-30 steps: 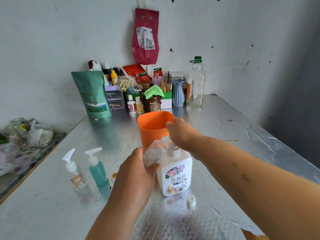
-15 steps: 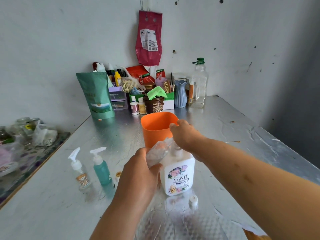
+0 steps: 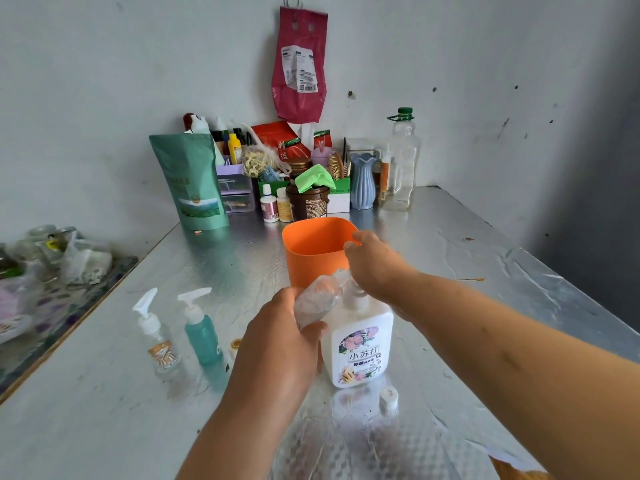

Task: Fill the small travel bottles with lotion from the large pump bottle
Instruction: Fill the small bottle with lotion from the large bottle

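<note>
Fingers of the left hand [image 3: 273,348] grip a small clear travel bottle [image 3: 317,301], tilted against the pump of the large pump bottle [image 3: 360,344], which stands on the table [image 3: 450,258] at lower centre of the frame. The right hand [image 3: 375,268] lies over the pump head, fingers bent down; whether they grip it I cannot tell. Left of them stand a clear pump bottle [image 3: 159,348] and a teal pump bottle [image 3: 202,336].

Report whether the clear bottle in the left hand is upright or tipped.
Tipped: the left hand holds the clear bottle slanted, its upper end leaning toward the neck of the white pump bottle.
</note>
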Tool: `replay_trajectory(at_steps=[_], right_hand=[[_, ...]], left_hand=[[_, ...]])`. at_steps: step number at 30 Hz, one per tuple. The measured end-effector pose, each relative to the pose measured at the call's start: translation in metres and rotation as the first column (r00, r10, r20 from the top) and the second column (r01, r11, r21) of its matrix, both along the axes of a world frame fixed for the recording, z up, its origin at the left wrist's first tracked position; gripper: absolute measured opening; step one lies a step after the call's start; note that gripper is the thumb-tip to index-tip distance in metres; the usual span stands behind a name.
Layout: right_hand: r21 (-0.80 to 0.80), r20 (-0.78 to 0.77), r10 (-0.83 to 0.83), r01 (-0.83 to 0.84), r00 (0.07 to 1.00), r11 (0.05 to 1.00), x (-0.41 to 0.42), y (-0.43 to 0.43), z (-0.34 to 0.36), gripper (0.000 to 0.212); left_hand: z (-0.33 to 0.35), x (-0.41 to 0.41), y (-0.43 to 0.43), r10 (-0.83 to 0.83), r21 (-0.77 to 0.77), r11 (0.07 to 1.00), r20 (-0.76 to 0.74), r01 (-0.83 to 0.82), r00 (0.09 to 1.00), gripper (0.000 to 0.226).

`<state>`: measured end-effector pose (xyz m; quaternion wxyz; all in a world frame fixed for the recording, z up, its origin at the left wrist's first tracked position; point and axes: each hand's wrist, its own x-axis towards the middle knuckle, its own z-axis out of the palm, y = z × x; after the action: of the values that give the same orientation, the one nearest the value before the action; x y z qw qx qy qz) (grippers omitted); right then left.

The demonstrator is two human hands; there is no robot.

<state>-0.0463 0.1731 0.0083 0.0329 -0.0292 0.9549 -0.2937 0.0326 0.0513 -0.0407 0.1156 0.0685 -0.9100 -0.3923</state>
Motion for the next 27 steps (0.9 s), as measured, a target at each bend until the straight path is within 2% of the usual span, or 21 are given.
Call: replay_trajectory(at_steps=[8, 14, 16, 19, 22, 27], right_hand=[[-0.103, 0.033, -0.056, 0.059, 0.998, 0.993, -0.0008, -0.0035, -0.0057, 0.045], [-0.204, 0.077, -0.153, 0.165, 0.985, 0.965, -0.0068, -0.0021, -0.0019, 0.050], [-0.233, 0.075, -0.152, 0.166, 0.985, 0.958, -0.0082, -0.0027, -0.0045, 0.045], [-0.187, 0.053, -0.097, 0.106, 0.994, 0.977, -0.0052, -0.0026, -0.0029, 0.018], [-0.126, 0.042, -0.066, 0.071, 0.997, 0.990, -0.0014, -0.0008, 0.0005, 0.032], [0.021, 0.022, -0.042, 0.041, 0.999, 0.999, -0.0016, -0.0001, -0.0020, 0.041]], left_hand=[[-0.0016, 0.0013, -0.0007, -0.001, 0.013, 1.000, 0.032, 0.001, 0.999, 0.031], [0.0046, 0.0029, 0.0005, -0.002, -0.004, 1.000, 0.011, 0.002, 1.000, 0.030], [0.0052, 0.0030, 0.0004, -0.001, -0.010, 1.000, 0.011, 0.001, 1.000, 0.030], [0.0051, 0.0028, -0.0001, 0.006, -0.019, 1.000, 0.011, -0.005, 1.000, 0.030], [0.0046, 0.0027, -0.0005, 0.000, -0.010, 1.000, 0.013, 0.000, 1.000, 0.031], [0.0018, -0.0006, -0.0010, -0.008, 0.011, 1.000, 0.010, 0.008, 1.000, 0.032]])
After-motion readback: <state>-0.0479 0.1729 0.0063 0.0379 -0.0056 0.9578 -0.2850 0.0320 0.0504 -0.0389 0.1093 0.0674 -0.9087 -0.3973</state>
